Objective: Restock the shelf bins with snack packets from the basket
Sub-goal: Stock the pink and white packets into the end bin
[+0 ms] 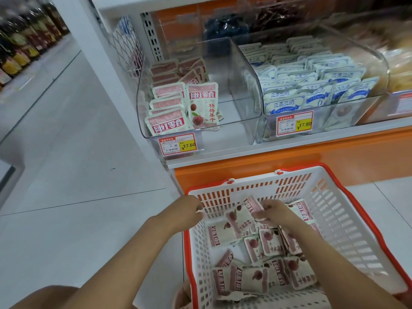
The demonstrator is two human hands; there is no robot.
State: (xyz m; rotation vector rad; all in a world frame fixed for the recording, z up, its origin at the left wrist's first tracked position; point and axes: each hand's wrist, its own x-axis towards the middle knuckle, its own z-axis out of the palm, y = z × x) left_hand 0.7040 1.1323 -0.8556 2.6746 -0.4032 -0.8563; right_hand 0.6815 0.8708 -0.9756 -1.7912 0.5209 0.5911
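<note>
A white basket with an orange rim stands on the floor below the shelf, holding several red-and-white snack packets. My right hand reaches into the basket and grips a packet near the far wall. My left hand rests on the basket's far left corner, fingers curled over the rim. On the shelf above, a clear bin holds the same packets stacked on its left side; its right side is bare.
To the right, a second clear bin is packed with blue-and-white packets. Price tags hang on both bin fronts. An orange shelf base sits behind the basket. White tiled floor stretches left toward a far aisle of bottles.
</note>
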